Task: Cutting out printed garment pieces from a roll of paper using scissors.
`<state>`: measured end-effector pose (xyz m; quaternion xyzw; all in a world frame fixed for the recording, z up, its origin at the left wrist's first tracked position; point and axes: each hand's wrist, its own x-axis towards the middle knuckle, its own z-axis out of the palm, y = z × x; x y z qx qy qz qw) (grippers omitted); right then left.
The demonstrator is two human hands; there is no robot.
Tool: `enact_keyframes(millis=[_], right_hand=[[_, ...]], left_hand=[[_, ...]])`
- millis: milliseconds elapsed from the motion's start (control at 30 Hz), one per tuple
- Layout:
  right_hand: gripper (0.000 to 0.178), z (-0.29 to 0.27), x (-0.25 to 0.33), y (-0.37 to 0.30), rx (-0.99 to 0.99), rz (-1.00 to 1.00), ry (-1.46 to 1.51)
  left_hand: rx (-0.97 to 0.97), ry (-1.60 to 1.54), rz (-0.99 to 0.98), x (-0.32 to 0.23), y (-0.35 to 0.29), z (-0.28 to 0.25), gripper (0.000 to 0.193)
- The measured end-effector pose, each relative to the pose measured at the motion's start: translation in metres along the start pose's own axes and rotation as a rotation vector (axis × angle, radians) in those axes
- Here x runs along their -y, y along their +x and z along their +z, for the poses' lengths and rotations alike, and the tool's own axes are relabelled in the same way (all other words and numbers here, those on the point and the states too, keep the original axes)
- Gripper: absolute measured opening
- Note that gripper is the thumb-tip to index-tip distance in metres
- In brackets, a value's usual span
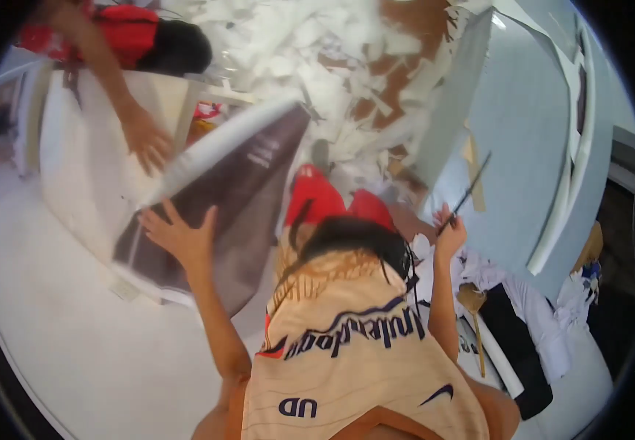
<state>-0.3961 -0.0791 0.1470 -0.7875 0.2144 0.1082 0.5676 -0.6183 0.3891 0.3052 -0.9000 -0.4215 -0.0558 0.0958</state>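
Note:
My left hand [185, 236] is open, its fingers spread against a dark brown printed sheet [240, 198]. The sheet has a white rolled edge [222, 143] and slants upward to the right. My right hand [451, 233] is closed around a long, thin, dark pointed tool [470, 187], perhaps scissors or a knife; its exact kind is unclear. The tool points up and away, in front of a large pale blue sheet [511, 139]. Another person's hand [147, 139] reaches down from the upper left, close to the rolled edge.
Heaps of white scraps [281, 51] cover the brown floor ahead. A white box-like stand [97, 139] is at the left, with a red and black bag [141, 40] behind it. Low on the right lie a wooden-handled brush [476, 315], a black strip [511, 337] and crumpled white material [541, 330].

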Motion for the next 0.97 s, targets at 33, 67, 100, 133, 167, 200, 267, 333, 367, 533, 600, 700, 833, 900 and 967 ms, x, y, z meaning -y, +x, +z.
enact_keyframes(millis=[33, 67, 100, 133, 167, 200, 267, 333, 367, 533, 600, 700, 833, 900, 967], right_hand=[[0.029, -0.012, -0.013, 0.004, -0.017, 0.024, -0.072], [0.029, -0.028, -0.025, 0.011, -0.016, 0.021, -0.162], [0.029, -0.035, -0.030, 0.012, 0.002, 0.057, -0.141], [0.029, -0.036, -0.029, 0.015, 0.019, 0.086, -0.120], [0.029, -0.032, -0.025, 0.015, -0.016, 0.106, -0.125], [0.029, -0.034, -0.023, 0.018, -0.055, 0.119, -0.140], [0.031, -0.044, -0.038, 0.025, -0.091, 0.129, -0.117], [0.025, -0.058, -0.035, 0.020, -0.193, 0.117, -0.173], [0.026, -0.064, -0.032, 0.020, -0.204, 0.168, -0.209], [0.031, -0.043, -0.026, 0.053, -0.179, 0.114, -0.142], [0.030, -0.029, -0.033, 0.072, -0.229, 0.044, -0.158], [0.023, -0.052, -0.067, 0.097, -0.284, 0.009, -0.364], [0.028, -0.069, -0.135, 0.129, -0.331, 0.062, -0.407], [0.048, -0.112, -0.170, 0.126, -0.349, -0.247, -0.408], [0.053, -0.089, -0.222, 0.140, -0.407, -0.023, -0.283]], left_hand=[[0.093, 0.134, -0.008, 0.031, 0.002, 0.032, 0.100], [0.197, 0.267, -0.006, 0.059, 0.000, 0.059, 0.109], [0.207, 0.296, 0.006, 0.085, -0.008, 0.081, 0.109], [0.327, 0.304, 0.057, 0.108, -0.018, 0.099, 0.108], [0.449, 0.303, 0.114, 0.118, -0.017, 0.112, 0.107], [0.463, 0.308, 0.127, 0.112, -0.014, 0.122, 0.107], [0.279, 0.360, 0.035, 0.108, -0.012, 0.138, 0.092], [0.178, 0.308, 0.104, 0.100, 0.003, 0.144, 0.080], [0.064, 0.250, 0.158, 0.089, 0.008, 0.142, 0.067], [-0.016, -0.093, 0.326, -0.039, 0.018, 0.133, 0.035], [0.091, -0.306, 0.332, -0.075, 0.019, 0.186, 0.034], [0.515, -0.686, 0.008, -0.146, -0.026, 0.316, 0.036], [0.850, -0.746, -0.064, -0.228, -0.108, 0.572, 0.046], [0.719, -0.715, 0.077, -0.288, -0.107, 0.683, 0.060], [0.440, -0.499, 0.196, -0.306, -0.077, 0.790, 0.074]])
